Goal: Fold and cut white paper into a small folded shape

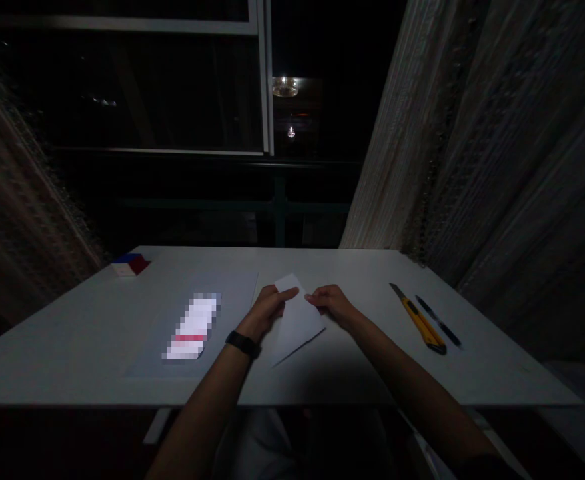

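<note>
A folded sheet of white paper (300, 322) is between my two hands, over the middle of the table. My left hand (270, 307) grips its left edge, thumb lying across the upper face. On the opposite side, my right hand (330, 301) pinches the upper right edge between thumb and fingers. The paper narrows toward its far end, and its near edge shows a slight gap between layers. Fingers beneath the paper are hidden. A dark watch (243, 343) is on my left wrist.
On the white table (372, 383), a lit phone (192, 327) with a blurred screen lies on a pale sheet (145, 357) at left. A coloured cube (129, 265) sits at the far left. A yellow utility knife (420, 321) and a pen (438, 321) lie at right. Curtains (387, 133) hang beyond.
</note>
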`<state>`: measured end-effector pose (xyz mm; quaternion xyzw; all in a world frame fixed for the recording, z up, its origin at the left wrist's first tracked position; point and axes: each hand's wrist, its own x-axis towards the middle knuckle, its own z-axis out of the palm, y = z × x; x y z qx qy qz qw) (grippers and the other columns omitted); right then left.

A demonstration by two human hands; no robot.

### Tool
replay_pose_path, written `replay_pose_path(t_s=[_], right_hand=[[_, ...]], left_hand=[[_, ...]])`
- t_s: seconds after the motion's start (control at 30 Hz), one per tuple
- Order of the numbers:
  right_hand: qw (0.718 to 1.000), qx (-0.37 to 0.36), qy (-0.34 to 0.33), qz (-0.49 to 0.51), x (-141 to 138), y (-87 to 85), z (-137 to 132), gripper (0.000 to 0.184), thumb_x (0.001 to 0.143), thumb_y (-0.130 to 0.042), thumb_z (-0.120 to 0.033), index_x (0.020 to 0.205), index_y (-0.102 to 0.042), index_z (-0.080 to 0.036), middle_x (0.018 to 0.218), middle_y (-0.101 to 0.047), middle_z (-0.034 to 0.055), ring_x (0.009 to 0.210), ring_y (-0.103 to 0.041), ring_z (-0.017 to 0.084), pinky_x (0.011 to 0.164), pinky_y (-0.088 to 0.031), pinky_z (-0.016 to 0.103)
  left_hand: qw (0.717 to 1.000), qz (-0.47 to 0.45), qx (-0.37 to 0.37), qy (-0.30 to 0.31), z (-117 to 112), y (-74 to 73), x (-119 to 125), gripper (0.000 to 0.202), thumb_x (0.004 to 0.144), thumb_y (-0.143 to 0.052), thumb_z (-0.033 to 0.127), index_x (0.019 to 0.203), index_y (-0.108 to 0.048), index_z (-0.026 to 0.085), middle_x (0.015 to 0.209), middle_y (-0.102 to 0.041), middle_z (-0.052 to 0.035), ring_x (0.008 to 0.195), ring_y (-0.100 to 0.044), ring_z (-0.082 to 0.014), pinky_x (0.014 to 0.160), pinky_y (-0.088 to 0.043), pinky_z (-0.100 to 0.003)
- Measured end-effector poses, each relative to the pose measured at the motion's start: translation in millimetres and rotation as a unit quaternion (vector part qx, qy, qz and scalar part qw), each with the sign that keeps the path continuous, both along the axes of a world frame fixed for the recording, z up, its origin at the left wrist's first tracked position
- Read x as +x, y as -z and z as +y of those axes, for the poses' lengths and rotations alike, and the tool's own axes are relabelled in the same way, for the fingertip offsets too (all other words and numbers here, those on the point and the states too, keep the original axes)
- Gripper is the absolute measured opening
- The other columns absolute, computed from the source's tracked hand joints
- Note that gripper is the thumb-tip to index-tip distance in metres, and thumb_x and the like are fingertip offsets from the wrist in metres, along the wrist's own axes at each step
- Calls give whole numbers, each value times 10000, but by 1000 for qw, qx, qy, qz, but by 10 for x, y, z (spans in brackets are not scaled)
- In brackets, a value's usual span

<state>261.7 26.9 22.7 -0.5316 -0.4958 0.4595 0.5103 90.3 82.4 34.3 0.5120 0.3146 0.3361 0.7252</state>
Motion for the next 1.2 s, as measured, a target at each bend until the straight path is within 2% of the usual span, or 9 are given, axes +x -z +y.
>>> replay_pose_path(t_s=[0.13, 0.27, 0.4, 0.57, 0.67, 0.8, 0.93, 1.03, 1.2], right_hand=[[989, -25, -125, -77, 165, -86, -46, 348, 561, -732, -416, 507, -533, -136, 405, -417, -64, 394, -332, 49, 420, -231, 214], [957, -55, -233, -162, 298, -187, -100, 333, 600, -702, -417, 541, -543, -130, 415, -389, -74, 407, -303, 48, 423, -208, 213], [950, -38, -205, -233, 350, -229, -111, 333, 617, -669, -441, 616, -600, -115, 458, -416, -61, 442, -317, 59, 438, -230, 214], [946, -14, -160, -282, 388, -215, -86, 337, 612, -657, -442, 554, -598, -115, 461, -413, -46, 468, -335, 71, 451, -251, 219], [946, -10, -148, -287, 373, -200, -80, 339, 584, -677, -437, 520, -603, -113, 444, -418, -42, 457, -333, 70, 446, -252, 222], [948, -30, -171, -267, 308, -199, -100, 333, 530, -719, -423, 594, -666, -101, 452, -481, -32, 442, -352, 70, 437, -259, 217], [954, -23, -167, -247, 271, -212, -120, 314, 545, -714, -412, 599, -683, -104, 447, -506, -26, 437, -367, 72, 443, -274, 219], [960, -20, -166, -226, 315, -222, -116, 284, 535, -722, -396, 572, -688, -117, 448, -529, -19, 452, -398, 81, 471, -303, 228], [966, -34, -156, -204, 494, -235, -93, 244, 499, -743, -359, 584, -705, -134, 518, -613, 12, 514, -494, 114, 540, -364, 246]], left_hand=[[1000, -3, 29, 6, 12, -41, -33, 325, 583, -748, 318, 833, -667, 128, 749, -654, -66, 629, -590, -141, 539, -443, -226], [990, 82, 94, 60, -2, 1, -27, 306, 516, -783, 266, 759, -696, 100, 651, -639, -54, 583, -551, -119, 525, -392, -213], [974, 167, 148, 30, 7, 66, 5, 265, 510, -777, 269, 703, -703, 102, 540, -595, -17, 498, -482, -93, 487, -345, -215], [977, 148, 151, -36, 25, 62, 18, 203, 552, -744, 265, 686, -703, 119, 583, -630, -45, 509, -505, -112, 493, -363, -226], [978, 139, 153, 9, -9, 43, 10, 193, 540, -753, 267, 663, -706, 127, 624, -659, -68, 558, -548, -137, 535, -396, -242], [965, 164, 183, 91, -47, 82, 18, 197, 544, -742, 282, 655, -716, 121, 666, -682, -84, 616, -586, -166, 596, -425, -264], [956, 179, 208, 105, -27, 140, 25, 192, 584, -703, 290, 681, -723, 125, 696, -690, -77, 635, -588, -168, 602, -426, -264], [958, 165, 203, 115, -13, 120, 13, 190, 591, -699, 284, 692, -722, 124, 717, -693, -80, 654, -587, -164, 631, -430, -264], [969, 147, 133, 147, -36, 21, -11, 165, 577, -702, 242, 653, -706, 97, 613, -661, -78, 524, -551, -131, 513, -414, -238]])
